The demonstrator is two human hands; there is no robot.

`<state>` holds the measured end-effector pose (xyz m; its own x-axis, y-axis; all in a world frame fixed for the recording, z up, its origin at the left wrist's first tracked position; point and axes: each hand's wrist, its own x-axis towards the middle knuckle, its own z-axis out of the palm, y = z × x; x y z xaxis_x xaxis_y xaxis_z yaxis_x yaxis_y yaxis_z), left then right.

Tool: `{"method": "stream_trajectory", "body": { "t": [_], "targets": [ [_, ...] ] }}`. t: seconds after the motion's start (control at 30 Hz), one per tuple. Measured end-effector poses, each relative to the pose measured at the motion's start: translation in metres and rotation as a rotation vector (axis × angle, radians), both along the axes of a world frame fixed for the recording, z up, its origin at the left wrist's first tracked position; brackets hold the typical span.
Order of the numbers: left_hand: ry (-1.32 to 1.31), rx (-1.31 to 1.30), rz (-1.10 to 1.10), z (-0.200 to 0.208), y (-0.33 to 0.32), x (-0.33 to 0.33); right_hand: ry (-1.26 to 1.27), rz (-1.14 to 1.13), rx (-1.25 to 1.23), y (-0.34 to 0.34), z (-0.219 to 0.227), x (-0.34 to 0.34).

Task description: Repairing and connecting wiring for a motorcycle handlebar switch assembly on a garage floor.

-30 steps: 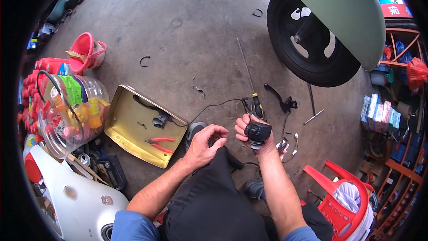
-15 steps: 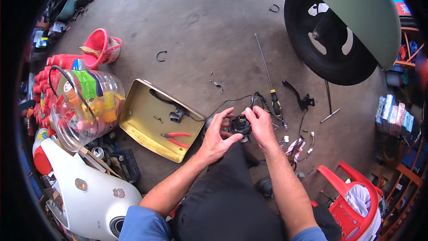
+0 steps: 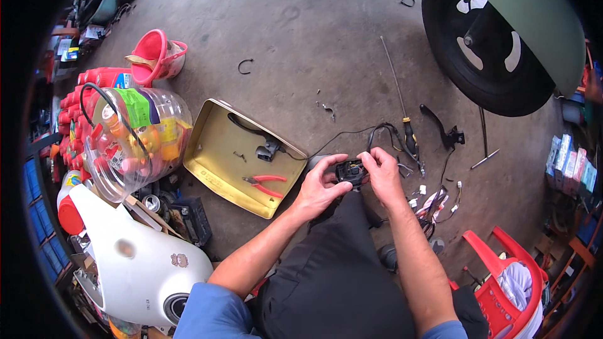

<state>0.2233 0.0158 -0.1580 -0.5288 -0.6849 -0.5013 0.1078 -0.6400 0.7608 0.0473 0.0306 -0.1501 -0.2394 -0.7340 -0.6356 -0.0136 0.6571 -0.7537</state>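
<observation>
Sensibly clamping the housing (image 3: pixel 352 174), probably light, stiff and brittle, by its outside in the left hand (image 3: pixel 318 192) over the knee (image 3: pixel 350 216), touching or pinching, cannot tell, with the right hand (image 3: pixel 384 179).

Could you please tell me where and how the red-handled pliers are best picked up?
Probably by the red handles, from above: the pliers lie inside the walled yellow tray, with their handles spread toward the right.

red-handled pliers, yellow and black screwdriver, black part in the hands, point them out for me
Red-handled pliers (image 3: pixel 270 179): head view, on the upper handle.
Screwdriver (image 3: pixel 410 136): head view, on its handle.
Black part (image 3: pixel 353 173): head view, on its upward-facing side.
</observation>
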Motion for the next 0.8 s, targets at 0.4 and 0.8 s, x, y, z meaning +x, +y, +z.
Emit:
{"method": "stream_trajectory", "body": {
  "t": [0.4, 0.8],
  "targets": [
    [-0.002, -0.067, 0.031, -0.006, 0.003, -0.008, -0.024, -0.069, -0.044, -0.001, 0.002, -0.002],
    [0.062, 0.016, 0.009, 0.001, -0.003, -0.007, 0.008, -0.071, -0.061, -0.004, 0.006, -0.003]
  ]
}}
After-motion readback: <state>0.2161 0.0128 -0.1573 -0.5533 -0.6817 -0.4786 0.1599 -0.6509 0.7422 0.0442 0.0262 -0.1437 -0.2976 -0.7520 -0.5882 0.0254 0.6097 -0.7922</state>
